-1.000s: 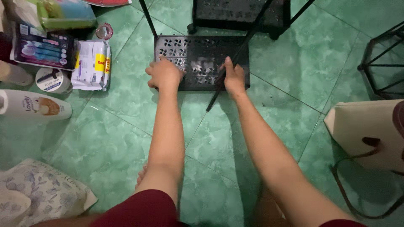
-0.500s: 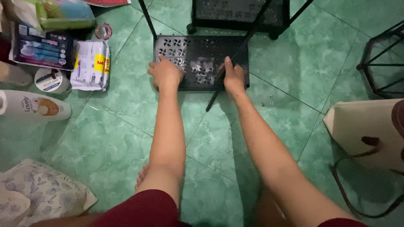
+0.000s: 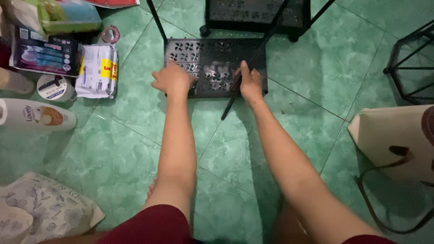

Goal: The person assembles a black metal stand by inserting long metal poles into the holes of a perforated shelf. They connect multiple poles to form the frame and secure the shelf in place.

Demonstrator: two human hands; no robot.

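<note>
A black perforated metal shelf tray (image 3: 212,56) lies flat on the green tiled floor. My left hand (image 3: 172,80) rests on its near left edge, fingers curled over the rim. My right hand (image 3: 250,83) grips the near right part of the tray, thumb up on its surface. A thin black metal rod (image 3: 253,63) runs diagonally across the tray, passing just left of my right hand and ending on the floor. I cannot tell whether my right hand touches the rod.
A second black tray on wheels (image 3: 257,16) stands behind. A black wire frame (image 3: 409,63) is at right, a beige bag (image 3: 398,140) below it. Packets, a white bottle (image 3: 36,115) and a round jar (image 3: 54,87) lie at left, floral cloth (image 3: 40,210) at bottom left.
Both hands have stayed on the tray's near edge; the left hand has shifted slightly toward the rim. The tray and rod look unmoved.
</note>
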